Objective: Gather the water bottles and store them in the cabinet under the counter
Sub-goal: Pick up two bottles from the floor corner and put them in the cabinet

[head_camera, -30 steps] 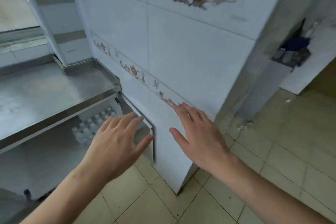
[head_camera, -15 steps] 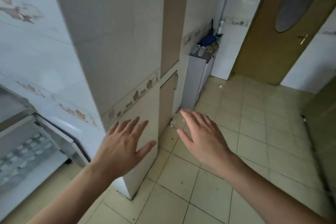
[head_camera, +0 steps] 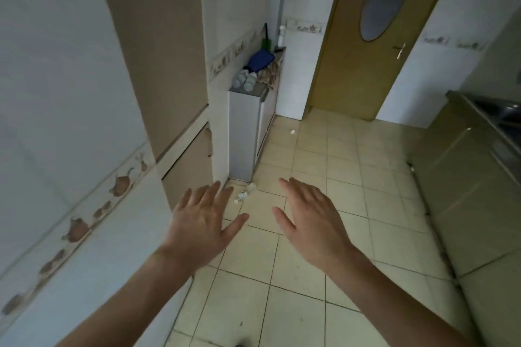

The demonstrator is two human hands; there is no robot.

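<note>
Head view: bottles (head_camera: 244, 81) beyond empty hands (head_camera: 198, 224).

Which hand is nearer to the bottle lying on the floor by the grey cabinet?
Left. The left hand has its fingertips just left of and below the bottle on the floor. The right hand is farther off to the bottle's right. Both hands are open and empty.

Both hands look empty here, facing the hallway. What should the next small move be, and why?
Probably step toward the small bottle lying on the floor tiles near the base of the narrow grey cabinet and reach down for it. The left hand and right hand are open and hold nothing. More bottles lie on top of that cabinet, farther off.
</note>
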